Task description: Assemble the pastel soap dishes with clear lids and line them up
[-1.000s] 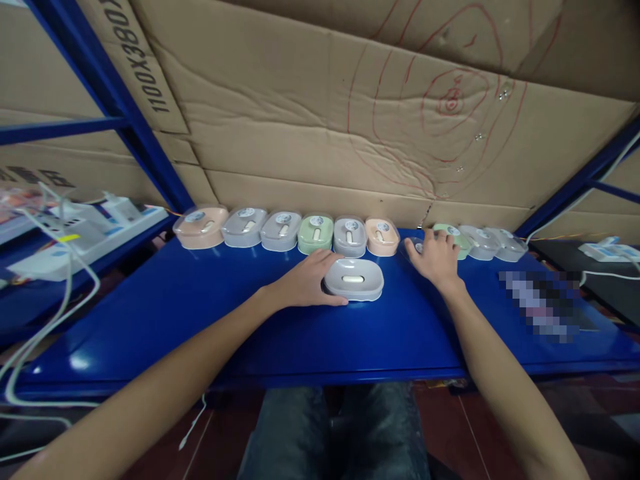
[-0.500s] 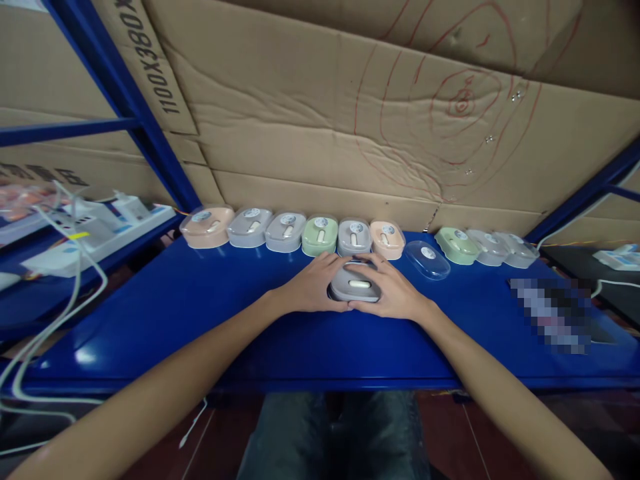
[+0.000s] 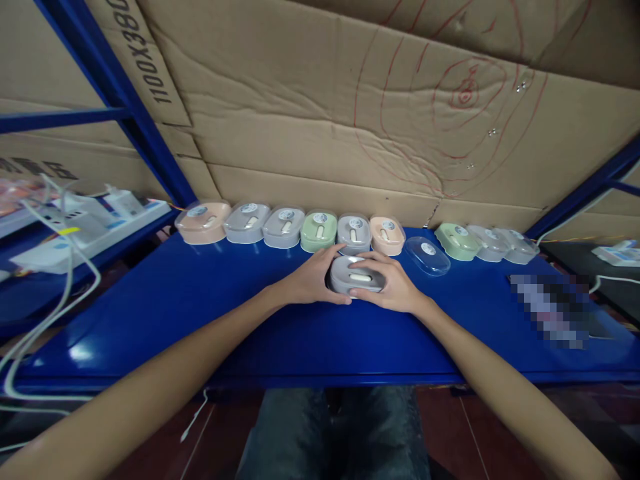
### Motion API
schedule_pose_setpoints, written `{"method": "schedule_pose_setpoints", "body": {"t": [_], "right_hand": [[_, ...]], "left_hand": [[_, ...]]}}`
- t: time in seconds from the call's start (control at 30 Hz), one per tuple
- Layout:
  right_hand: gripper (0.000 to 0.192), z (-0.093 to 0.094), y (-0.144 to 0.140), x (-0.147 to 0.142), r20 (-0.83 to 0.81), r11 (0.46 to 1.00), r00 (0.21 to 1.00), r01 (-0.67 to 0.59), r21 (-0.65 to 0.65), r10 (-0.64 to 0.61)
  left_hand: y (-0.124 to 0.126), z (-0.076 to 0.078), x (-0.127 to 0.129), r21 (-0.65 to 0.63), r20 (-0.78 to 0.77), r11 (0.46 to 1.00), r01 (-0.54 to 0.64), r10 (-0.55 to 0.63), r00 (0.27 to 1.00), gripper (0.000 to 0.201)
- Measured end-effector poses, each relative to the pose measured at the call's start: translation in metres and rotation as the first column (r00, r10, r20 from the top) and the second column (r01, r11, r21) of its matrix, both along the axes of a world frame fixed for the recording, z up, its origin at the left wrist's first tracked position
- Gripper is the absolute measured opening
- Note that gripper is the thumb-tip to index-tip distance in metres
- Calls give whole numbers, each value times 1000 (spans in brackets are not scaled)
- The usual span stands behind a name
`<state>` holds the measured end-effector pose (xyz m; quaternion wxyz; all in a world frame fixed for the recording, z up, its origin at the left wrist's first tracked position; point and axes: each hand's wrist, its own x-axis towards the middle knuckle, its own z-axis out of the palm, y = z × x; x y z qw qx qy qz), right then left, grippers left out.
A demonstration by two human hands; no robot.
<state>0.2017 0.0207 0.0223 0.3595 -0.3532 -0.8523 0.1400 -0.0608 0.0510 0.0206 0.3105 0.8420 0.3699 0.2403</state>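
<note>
A grey oval box [image 3: 356, 275] with a cream piece on top rests on the blue table [image 3: 210, 313], without a clear lid. My left hand [image 3: 311, 280] grips its left side and my right hand [image 3: 391, 285] grips its right and front side. A loose clear lid [image 3: 427, 255] with a round sticker lies on the table just right of my right hand. Behind my hands a row of lidded boxes [image 3: 280, 227] in peach, grey and green runs along the cardboard wall.
More lidded boxes [image 3: 483, 243] continue the row at the right. White power strips and cables [image 3: 75, 230] lie on the shelf at the left. A blurred flat object [image 3: 550, 307] lies at the right of the table. Blue rack posts [image 3: 125, 113] frame both sides.
My right hand left the clear lid at the right and came onto the grey box beside my left hand. The box was shifted slightly toward the row, and the lid stays on the table.
</note>
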Motion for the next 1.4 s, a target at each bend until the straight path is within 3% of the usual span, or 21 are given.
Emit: {"method": "schedule_pose_setpoints", "body": {"t": [0.23,0.37,0.47,0.6,0.77,0.97,1.1,1.2,1.3,1.4], "right_hand": [[37,9,1,0,-196,997,979,42,-70,-55],[48,13,5,5,-304,985,942,108,-134,-145],[60,14,10,10,-420,957,871,165,-239,-256],[74,15,14,12,-528,911,777,137,-389,-342],[86,21,12,11,-555,892,771,35,-451,-312],[89,22,15,16,-548,907,785,40,-420,-288],[79,25,17,26,-440,929,834,212,-302,-334],[60,35,12,38,-211,946,922,316,-75,-324],[48,47,6,49,59,959,959,275,68,-279],[47,51,5,57,254,971,938,240,13,-235]], "left_hand": [[2,1,2,46,56,998,50,-52,997,121],[3,3,1,43,44,996,73,-75,996,117],[2,8,-2,38,-21,995,89,-89,996,116],[2,16,-7,50,-84,987,153,-149,985,92],[2,21,-9,33,-85,988,149,-146,986,81],[2,23,-10,54,-99,985,162,-156,983,78],[4,31,-16,40,-161,985,171,-162,973,78],[7,38,-26,14,-219,984,177,-170,961,76],[11,43,-36,1,-258,985,175,-169,951,74],[13,46,-44,4,-288,984,179,-171,942,72]]}}
